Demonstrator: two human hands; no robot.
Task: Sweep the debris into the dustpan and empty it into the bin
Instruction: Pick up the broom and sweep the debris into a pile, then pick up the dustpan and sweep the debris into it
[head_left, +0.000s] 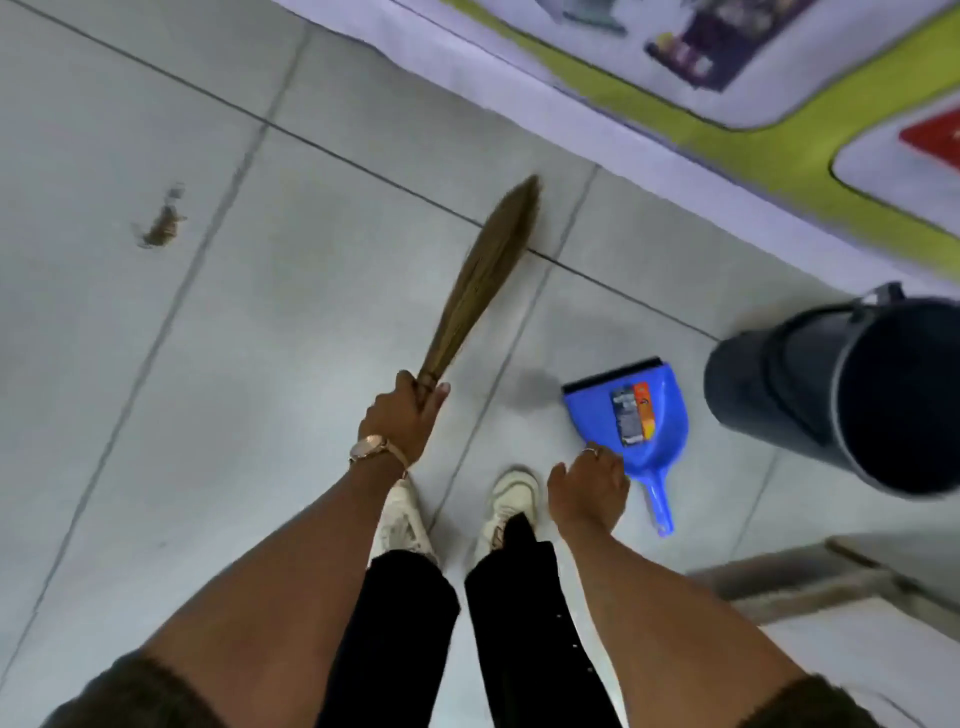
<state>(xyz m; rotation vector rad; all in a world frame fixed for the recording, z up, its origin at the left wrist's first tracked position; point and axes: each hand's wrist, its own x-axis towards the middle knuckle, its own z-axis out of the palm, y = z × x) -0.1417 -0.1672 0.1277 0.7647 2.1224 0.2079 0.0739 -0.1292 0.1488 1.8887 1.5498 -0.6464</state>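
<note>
My left hand grips the bound end of a short brown grass broom, whose bristles point up and away over the grey tiled floor. A small brown patch of debris lies far to the left on the tiles. The blue plastic dustpan lies flat on the floor at right, its handle toward me and a label inside. My right hand hovers just left of the dustpan's handle, fingers curled down and holding nothing. A dark grey bin stands right of the dustpan.
A printed floor banner with green borders covers the floor at the top right. A grey metal frame lies at the lower right. My white shoes and black trousers are below my hands.
</note>
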